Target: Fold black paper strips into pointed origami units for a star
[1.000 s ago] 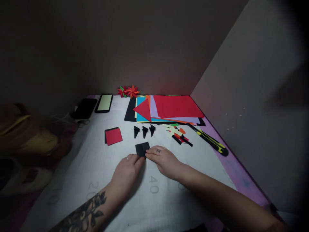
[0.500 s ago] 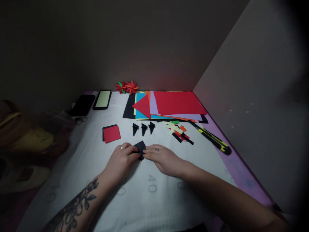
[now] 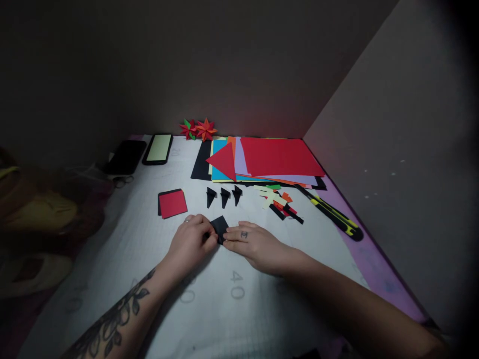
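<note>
A small black paper square [image 3: 220, 228] lies turned like a diamond between my hands on the white mat. My left hand [image 3: 194, 237], with a ring on one finger, has curled fingers and thumb closed on its left edge. From the other side, my right hand [image 3: 256, 244] holds the right edge with its fingertips, the fingers fairly straight and together. Both hands hide parts of the paper's sides. Just beyond are three folded black paper pieces [image 3: 225, 197] in a row. Left of them sits a small stack of squares with a red paper square [image 3: 173, 203] on top.
Paper scraps [image 3: 280, 200] and a yellow-black utility knife [image 3: 333, 214] lie to the right. Farther back are large coloured sheets [image 3: 282, 157], two paper stars [image 3: 205, 129], a phone [image 3: 158, 148], a dark flat object [image 3: 127, 156] and scissors [image 3: 123, 181]. Walls border the back and right.
My left fingers have curled in more tightly at the black paper's left edge. My right hand stays at the other edge. The camera view has shifted slightly.
</note>
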A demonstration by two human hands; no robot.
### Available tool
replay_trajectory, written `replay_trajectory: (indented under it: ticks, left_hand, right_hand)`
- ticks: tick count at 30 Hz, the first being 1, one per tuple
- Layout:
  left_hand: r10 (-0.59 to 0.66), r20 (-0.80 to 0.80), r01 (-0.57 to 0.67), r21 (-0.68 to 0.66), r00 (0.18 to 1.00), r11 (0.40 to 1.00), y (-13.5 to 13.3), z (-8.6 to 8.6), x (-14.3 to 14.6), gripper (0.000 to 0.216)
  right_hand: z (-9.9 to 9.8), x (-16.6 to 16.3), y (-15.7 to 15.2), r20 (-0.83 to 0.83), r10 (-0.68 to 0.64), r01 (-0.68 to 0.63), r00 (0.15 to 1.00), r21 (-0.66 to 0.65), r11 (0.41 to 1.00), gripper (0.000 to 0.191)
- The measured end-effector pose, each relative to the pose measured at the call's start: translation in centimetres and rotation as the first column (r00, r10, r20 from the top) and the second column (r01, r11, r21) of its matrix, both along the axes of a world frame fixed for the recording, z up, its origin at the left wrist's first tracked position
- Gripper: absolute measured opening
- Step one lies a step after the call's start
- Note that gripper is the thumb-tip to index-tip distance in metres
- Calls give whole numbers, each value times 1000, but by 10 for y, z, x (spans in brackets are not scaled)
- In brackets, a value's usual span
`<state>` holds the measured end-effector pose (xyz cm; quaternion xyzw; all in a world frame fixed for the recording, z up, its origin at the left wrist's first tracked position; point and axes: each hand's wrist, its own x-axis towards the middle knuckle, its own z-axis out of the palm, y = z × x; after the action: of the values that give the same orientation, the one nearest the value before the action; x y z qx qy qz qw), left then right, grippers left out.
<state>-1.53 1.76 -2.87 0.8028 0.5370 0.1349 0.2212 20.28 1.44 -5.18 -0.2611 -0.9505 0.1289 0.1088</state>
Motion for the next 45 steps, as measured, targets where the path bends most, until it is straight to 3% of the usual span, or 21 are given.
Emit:
replay_trajectory:
  ticks: [8,29,38,45]
  left_hand:
    - [31,-46,-31,-5,998,999,2,0,4,18]
    - [136,-103,-132,47,985,990,-2,-4,5,11]
    - [117,-6,-117,8,993,993,-3,-4,-3,4]
    - [78,38,-78,-7,996,997,-3,-2,-3,14]
  right_hand:
    - [-3,-1,1,-78,-17,15,997,-21,1000,43]
    - [1,-6,-4,-47,-8,9,999,21,1000,44]
    - [0,-10,-10,-24,-57,56,998,-12,998,46]
    - [-3,-12,-10,-46,-67,67,997,8,998,44]
